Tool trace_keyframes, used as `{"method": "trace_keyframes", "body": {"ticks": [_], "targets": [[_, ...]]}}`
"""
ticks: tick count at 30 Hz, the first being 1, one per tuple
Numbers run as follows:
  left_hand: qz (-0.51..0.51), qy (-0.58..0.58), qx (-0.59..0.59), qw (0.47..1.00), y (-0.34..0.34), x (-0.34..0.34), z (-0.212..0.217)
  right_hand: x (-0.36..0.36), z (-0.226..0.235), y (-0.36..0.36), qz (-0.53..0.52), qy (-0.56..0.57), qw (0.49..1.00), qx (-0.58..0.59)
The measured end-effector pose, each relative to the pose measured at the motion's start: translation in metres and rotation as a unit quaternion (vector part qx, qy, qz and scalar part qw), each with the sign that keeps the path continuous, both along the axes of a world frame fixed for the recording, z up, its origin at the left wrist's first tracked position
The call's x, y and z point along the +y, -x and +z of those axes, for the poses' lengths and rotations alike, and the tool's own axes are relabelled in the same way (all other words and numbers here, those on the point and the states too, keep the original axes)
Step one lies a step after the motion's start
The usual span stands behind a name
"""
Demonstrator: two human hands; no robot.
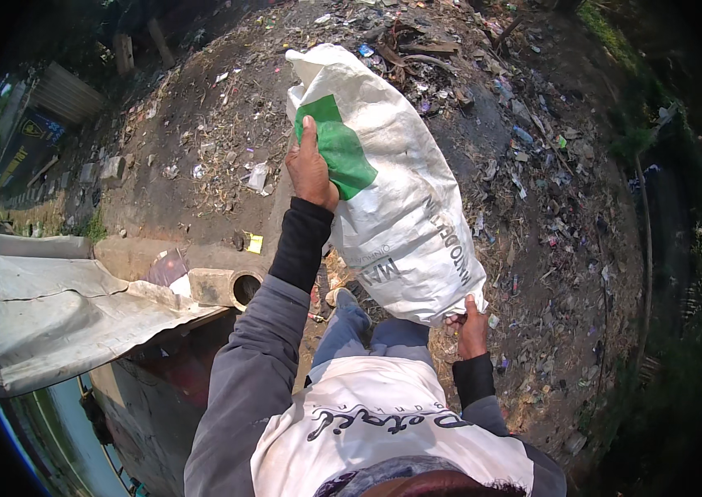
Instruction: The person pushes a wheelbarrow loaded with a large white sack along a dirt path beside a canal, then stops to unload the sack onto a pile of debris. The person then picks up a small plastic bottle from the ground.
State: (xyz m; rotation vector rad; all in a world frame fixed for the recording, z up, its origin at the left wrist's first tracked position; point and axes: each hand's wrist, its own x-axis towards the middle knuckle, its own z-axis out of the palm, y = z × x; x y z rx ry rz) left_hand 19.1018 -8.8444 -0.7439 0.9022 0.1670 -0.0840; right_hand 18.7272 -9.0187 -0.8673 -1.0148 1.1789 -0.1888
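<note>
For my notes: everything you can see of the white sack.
The white sack looks like woven plastic, creased and slightly grubby, with a green patch and dark lettering. It slants from upper left to lower right, above littered ground. The left hand grips its left edge, thumb on the green; the right hand grips its lower right corner. Any contents are hidden.

The white sack [417, 157] bears dark capitals [388, 271] — below it, the pale shirt [376, 381] has black script [392, 422]; left of it, a dark sign [43, 132] has yellow lettering [14, 164].
</note>
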Motion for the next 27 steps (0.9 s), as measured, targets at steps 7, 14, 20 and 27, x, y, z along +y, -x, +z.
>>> {"method": "trace_keyframes", "body": {"ticks": [7,14,20,27], "targets": [[-0.034,-0.008,-0.001,0.999,-0.158,-0.043,0.011,-0.026,0.04,-0.128,-0.021,-0.013,0.998,-0.054],[-0.054,-0.064,0.022,0.996,-0.332,-0.083,-0.053,-0.061,0.047,-0.265,0.034,-0.038,0.998,-0.045],[-0.056,-0.265,0.094,0.958,-0.466,-0.06,-0.157,-0.08,0.038,-0.402,0.179,-0.097,0.978,-0.048],[-0.19,-0.331,0.18,0.907,-0.383,-0.033,-0.192,-0.094,-0.015,-0.633,0.172,-0.118,0.975,-0.071]]}}
